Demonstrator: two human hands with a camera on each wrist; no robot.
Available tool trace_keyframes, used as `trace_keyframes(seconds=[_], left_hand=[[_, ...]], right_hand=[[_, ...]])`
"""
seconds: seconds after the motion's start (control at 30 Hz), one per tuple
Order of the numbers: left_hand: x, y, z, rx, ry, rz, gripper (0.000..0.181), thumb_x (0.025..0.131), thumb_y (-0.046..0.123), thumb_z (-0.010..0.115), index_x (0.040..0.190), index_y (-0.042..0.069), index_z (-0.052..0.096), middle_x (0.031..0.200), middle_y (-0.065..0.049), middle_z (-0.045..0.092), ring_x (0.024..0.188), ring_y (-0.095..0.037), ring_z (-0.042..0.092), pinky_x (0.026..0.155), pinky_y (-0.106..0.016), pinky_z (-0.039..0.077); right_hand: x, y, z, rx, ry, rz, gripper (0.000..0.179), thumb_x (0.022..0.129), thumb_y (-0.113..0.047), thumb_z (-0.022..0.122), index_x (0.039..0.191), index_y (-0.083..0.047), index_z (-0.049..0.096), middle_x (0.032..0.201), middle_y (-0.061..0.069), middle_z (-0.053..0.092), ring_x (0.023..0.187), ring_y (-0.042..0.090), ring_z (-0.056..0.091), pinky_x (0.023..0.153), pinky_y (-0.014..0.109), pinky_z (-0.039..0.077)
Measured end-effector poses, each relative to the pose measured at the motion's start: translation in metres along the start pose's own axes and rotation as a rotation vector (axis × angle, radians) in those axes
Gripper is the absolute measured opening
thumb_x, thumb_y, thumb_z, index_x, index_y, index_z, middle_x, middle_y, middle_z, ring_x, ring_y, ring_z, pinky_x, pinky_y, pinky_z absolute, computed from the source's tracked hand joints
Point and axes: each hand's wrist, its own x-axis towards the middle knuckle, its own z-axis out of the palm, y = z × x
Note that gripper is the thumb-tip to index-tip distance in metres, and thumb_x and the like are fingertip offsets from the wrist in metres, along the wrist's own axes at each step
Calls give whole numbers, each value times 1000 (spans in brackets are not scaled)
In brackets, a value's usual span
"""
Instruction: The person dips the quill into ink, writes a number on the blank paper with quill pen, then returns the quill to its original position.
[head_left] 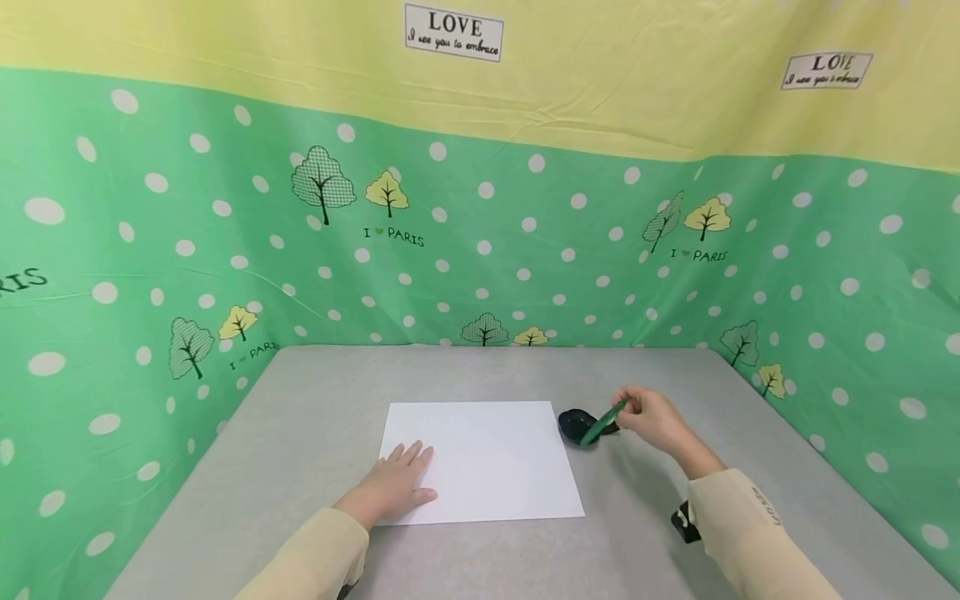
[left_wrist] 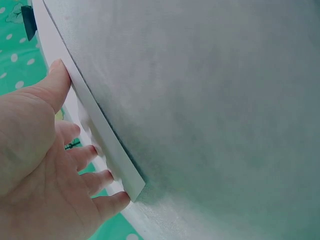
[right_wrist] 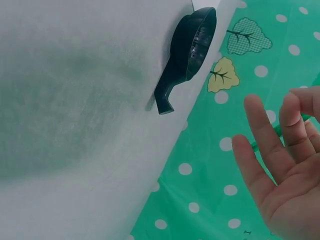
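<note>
So there's a grey worktop (head_left: 337,375) with a white sheet of paper (head_left: 495,467) lying flat on it, roughly midway between the left and right edges and a bit in from the far edge. Left hand (head_left: 390,487) is on the paper's near left corner area, fingers straight and spread wide, not gripping anything, just resting on the sheet.

Right hand (head_left: 651,417) is up toward the worktop's right edge, pinching a thin green strip (head_left: 604,425) between thumb and fingers, other fingers loose. The strip slants down toward the paper side. From the head view its low end overlaps a little black pan (head_left: 576,423), but the right wrist view has the two apart, so it looks held in the air.

The pan sits just beside the paper's right edge, handle pointing off toward the worktop's right edge. Can't tell if pan and paper actually touch. Behind it all hangs a green and yellow cloth (head_left: 525,200) with dots and trees, past the far edge and down both sides.
</note>
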Motion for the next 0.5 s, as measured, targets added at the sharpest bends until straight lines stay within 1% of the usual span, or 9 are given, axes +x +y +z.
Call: trace_keyframes(seconds=[0.1,0.2,0.33,0.43,0.5], left_hand=[[0,0,0,1,0,2,65,89,34,59,136,-3,38,142,-24,31,130,-46,23,101,-60,21],[0,-1,0,3,-1,-1,65,89,35,59,137,-3,37,142,-23,31,130,-45,23,102,-60,21],[0,-2,0,7,2,-6,65,89,34,59,137,-3,37,142,-24,31,130,-45,23,101,-60,21],[1,-3,0,2,0,-6,65,89,35,59,137,-3,37,142,-24,31,130,-46,23,101,-60,21],[1,-2,1,-1,-3,-5,65,89,35,59,137,-3,37,142,-23,31,130,-46,23,101,-60,21]], right_hand=[[1,1,1,-3,12,5,10,85,2,51,94,1,56,66,6,53,55,14,41,48,24,33],[3,1,2,4,25,8,11,88,1,49,95,2,57,68,8,58,54,15,42,47,25,32],[4,-1,4,46,33,4,14,93,-7,50,98,3,58,70,9,61,61,21,54,55,29,34],[3,-2,4,109,36,1,18,94,-10,53,101,6,60,71,8,61,71,27,62,62,34,42],[2,-3,4,144,39,11,20,93,-10,55,102,7,60,73,8,61,71,28,62,66,36,48]])
